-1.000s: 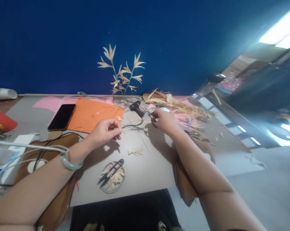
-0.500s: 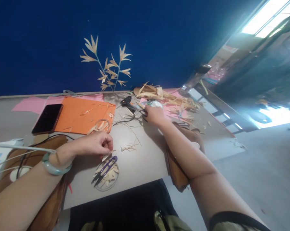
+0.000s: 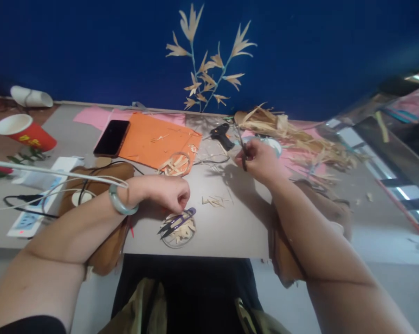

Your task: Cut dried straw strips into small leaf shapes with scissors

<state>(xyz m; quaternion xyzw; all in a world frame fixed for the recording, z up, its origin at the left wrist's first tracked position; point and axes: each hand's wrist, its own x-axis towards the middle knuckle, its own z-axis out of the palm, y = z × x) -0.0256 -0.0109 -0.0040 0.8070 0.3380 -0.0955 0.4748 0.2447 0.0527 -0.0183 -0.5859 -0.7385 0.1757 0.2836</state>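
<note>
My right hand [image 3: 263,160] is closed around the dark handles of a pair of scissors [image 3: 244,155], whose blades point up and away over the table. My left hand [image 3: 170,192] is closed, its fingers curled under; what they hold, if anything, is hidden. Just below it, purple thread snips [image 3: 177,222] lie across a small clear round dish [image 3: 177,243] of pale husk pieces. Several thin pale scraps [image 3: 214,201] lie between my hands. A black glue gun [image 3: 223,134] rests left of the scissors. Beyond stands a branch of pale husk flowers [image 3: 209,79].
A heap of dry husks [image 3: 286,125] lies at the back right. On the left are a phone [image 3: 112,138], an orange sheet [image 3: 143,144], a red paper cup [image 3: 35,134] and a power strip [image 3: 30,218] with cables. Brown cushions lie under both forearms. A blue panel [image 3: 91,51] closes the back.
The view has swung, so the table sits further right and the cup shows. The scissors have turned from pointing left to pointing away. My left hand stays by the dish, its fingers curled under more.
</note>
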